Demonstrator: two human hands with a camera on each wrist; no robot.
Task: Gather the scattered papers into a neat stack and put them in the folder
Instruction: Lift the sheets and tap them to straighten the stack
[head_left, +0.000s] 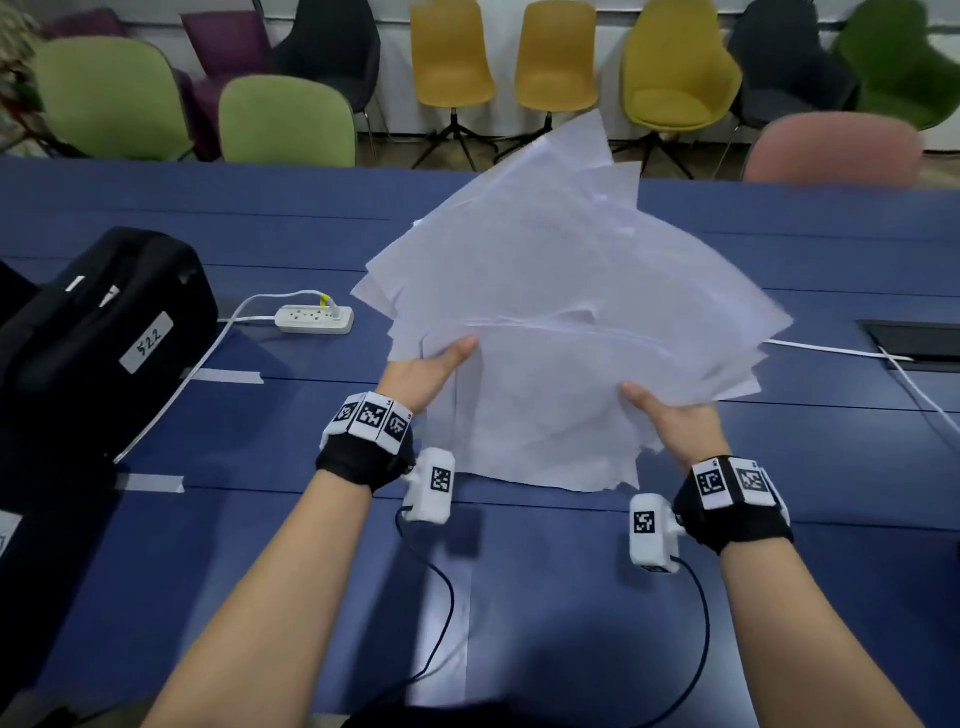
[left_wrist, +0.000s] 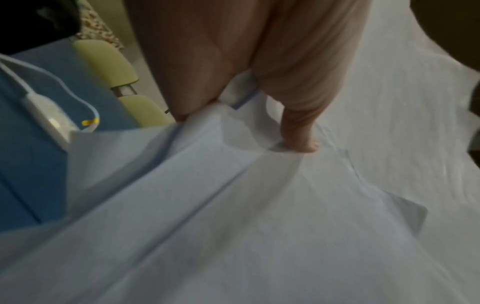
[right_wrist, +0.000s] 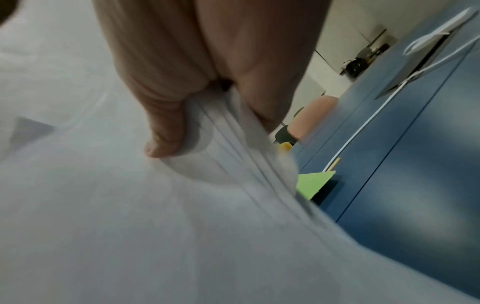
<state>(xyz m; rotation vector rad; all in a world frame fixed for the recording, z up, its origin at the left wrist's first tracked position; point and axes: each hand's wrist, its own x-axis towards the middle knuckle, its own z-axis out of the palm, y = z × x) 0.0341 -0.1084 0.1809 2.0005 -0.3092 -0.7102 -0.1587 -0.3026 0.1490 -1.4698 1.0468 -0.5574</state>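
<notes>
The left hand (head_left: 426, 371) is pinching the near left edge of the papers (head_left: 571, 312), thumb on top and fingers hidden beneath; the right hand (head_left: 675, 415) is pinching the near right edge in the same manner. The sheets are fanning out unevenly, lifted above the blue tabletop (head_left: 260, 519), corners pointing every way. To square them well, I judge the 2 hands should be loosening slightly, turning the bundle on edge and tapping it against the tabletop. A green corner (right_wrist: 315, 182), possibly the folder, is showing beyond the right edge. A power strip (head_left: 314, 318) is lying to the left.
</notes>
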